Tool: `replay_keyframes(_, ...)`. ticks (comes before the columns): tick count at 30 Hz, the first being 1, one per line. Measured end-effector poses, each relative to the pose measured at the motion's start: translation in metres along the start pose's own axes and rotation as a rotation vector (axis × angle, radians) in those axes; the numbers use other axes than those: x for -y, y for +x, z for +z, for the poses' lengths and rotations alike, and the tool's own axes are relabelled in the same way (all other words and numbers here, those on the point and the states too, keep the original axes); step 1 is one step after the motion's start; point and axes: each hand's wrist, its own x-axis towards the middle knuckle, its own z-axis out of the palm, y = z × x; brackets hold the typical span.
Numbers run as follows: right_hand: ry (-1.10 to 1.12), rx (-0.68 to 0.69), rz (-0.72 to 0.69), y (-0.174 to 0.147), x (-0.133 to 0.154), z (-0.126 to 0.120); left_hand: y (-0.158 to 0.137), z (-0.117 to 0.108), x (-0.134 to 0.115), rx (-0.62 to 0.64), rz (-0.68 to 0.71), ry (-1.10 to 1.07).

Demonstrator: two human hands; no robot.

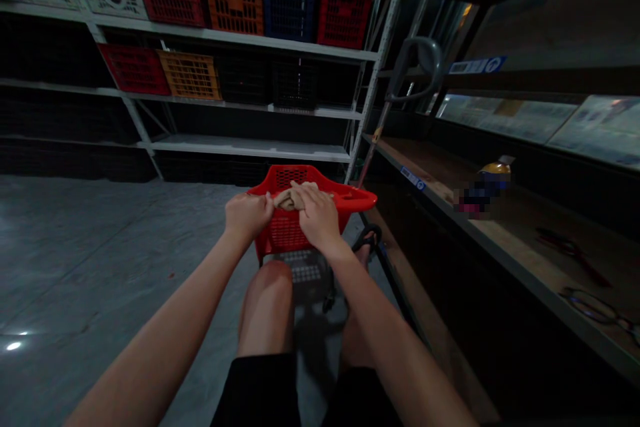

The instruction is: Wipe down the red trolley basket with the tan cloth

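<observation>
Head view: both hands at a red basket (281,235), beige cloth (289,199) on its near rim.
Clock taken from the basket, 12 straight up the picture. Left hand (248,216), 9 o'clock side: fingers curled over the rim, thumb beside the cloth. Right hand (319,215), fingers close together, bent over the cloth and holding it against the rim; underside of grip hidden. Metal rack (250,147) from 10 to 12, orange crate (233,3) and blue crate (289,10) on an upper level. Grey handle (433,60) between 1 and 2. Wooden shelf (520,227) at 3, carrying a partly pixelated bottle (496,169) and, between 3 and 4, glasses (590,305).
</observation>
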Motion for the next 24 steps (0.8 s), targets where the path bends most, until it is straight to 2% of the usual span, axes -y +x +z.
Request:
replay_keyframes(4, 0.038, 0.053, -0.100, -0.004, 0.001, 0.003, 0.005, 0.002, -0.011, 0.041, 0.022, -0.007)
replay_keyframes(8, 0.023, 0.061, -0.125, -0.014, -0.040, -0.015, 0.002, 0.006, -0.019, -0.025, 0.062, -0.042)
replay_keyframes(12, 0.070, -0.048, -0.044, -0.017, -0.099, -0.033, 0.000, 0.008, -0.020, -0.052, 0.081, -0.047)
replay_keyframes(16, 0.058, -0.076, 0.032, -0.006, -0.150, -0.038, 0.001, 0.009, -0.022, -0.051, 0.072, -0.036)
replay_keyframes(20, 0.034, -0.123, 0.121, 0.018, -0.187, -0.037, 0.003, 0.012, -0.025, -0.059, 0.065, -0.032)
replay_keyframes(24, 0.101, -0.159, 0.288, 0.035, -0.208, -0.032, 0.007, 0.018, -0.030, -0.092, 0.058, -0.041)
